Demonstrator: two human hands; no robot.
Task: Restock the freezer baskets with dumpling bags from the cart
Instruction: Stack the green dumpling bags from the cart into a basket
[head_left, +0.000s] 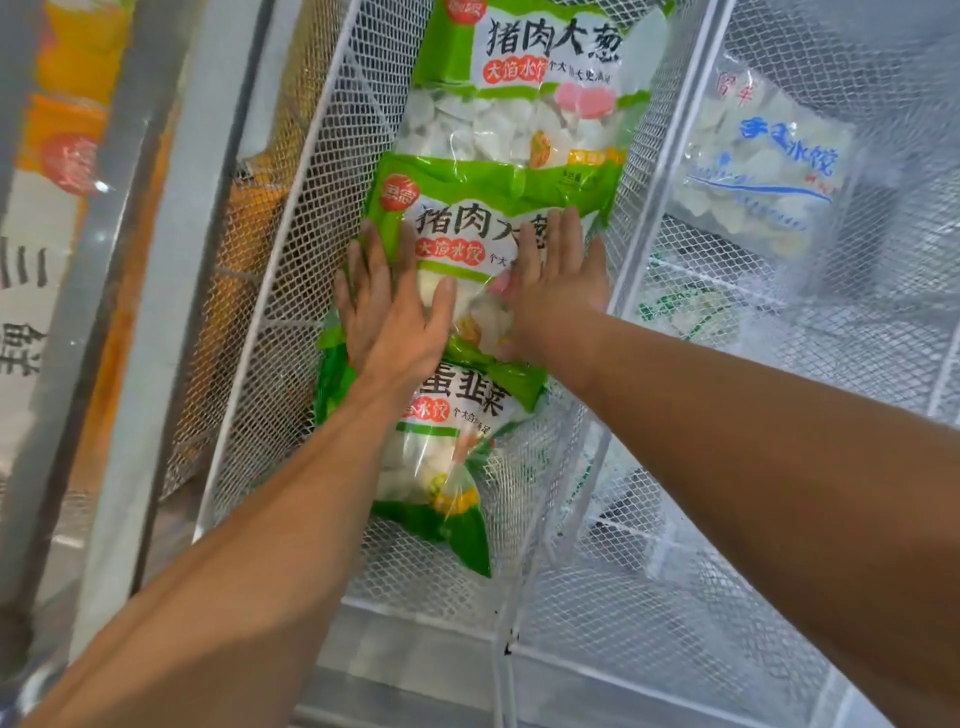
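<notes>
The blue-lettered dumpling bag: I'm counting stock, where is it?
In the head view the blue-lettered dumpling bag lies at upper right, in the wire basket right of the one with the green bags.

Both bare forearms reach forward and up from the lower edge of the view, converging toward the middle dumpling bag (483, 234). The left hand (389, 306) lies flat on the left part of that bag, palm down, fingers straight and held close together, thumb spread out to the right. The right hand (558, 280) lies flat on the right part of the same bag, fingers straight and pointing up. The two hands rest side by side, near but apart.
</notes>
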